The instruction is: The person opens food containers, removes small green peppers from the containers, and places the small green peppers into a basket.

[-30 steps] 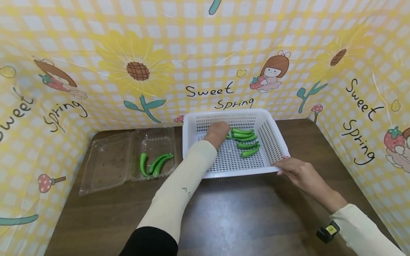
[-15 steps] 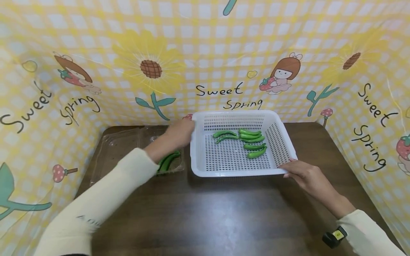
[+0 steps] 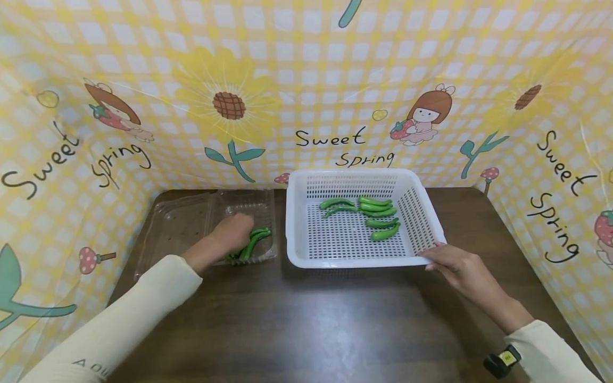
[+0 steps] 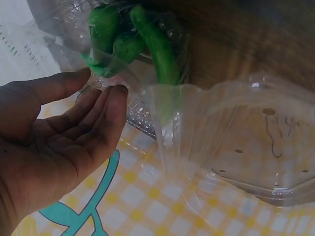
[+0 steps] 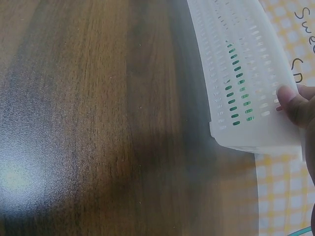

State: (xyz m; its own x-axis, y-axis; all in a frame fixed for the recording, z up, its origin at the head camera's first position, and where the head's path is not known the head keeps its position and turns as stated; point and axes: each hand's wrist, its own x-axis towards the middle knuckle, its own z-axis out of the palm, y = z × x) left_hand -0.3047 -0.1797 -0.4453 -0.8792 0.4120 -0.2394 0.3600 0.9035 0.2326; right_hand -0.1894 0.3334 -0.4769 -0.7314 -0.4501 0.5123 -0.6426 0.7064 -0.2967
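Note:
My left hand [image 3: 232,232] hovers over a clear plastic clamshell box [image 3: 274,223] on the left side of the table. In the left wrist view, the thumb and bent fingers of that left hand [image 4: 59,135] stand apart with nothing between them. Just beyond the fingertips lie green peppers [image 4: 158,49] inside the box; the head view shows some peppers [image 3: 251,244] partly covered by the hand. My right hand [image 3: 466,271] pinches the front right corner of a white perforated basket [image 3: 354,263]. Several green peppers [image 3: 381,233] lie on its floor, grouped towards the back and right.
The clamshell's transparent lid [image 3: 179,226] lies opened out to the left. Brown wooden table [image 3: 306,324] stretches in front of the box and basket. A yellow-checked cloth [image 3: 316,80] with printed figures encloses the back and sides.
My left hand has left the basket and moved left to the clamshell box. Two peppers it was covering now show at the basket's back left. The right hand keeps its hold on the basket.

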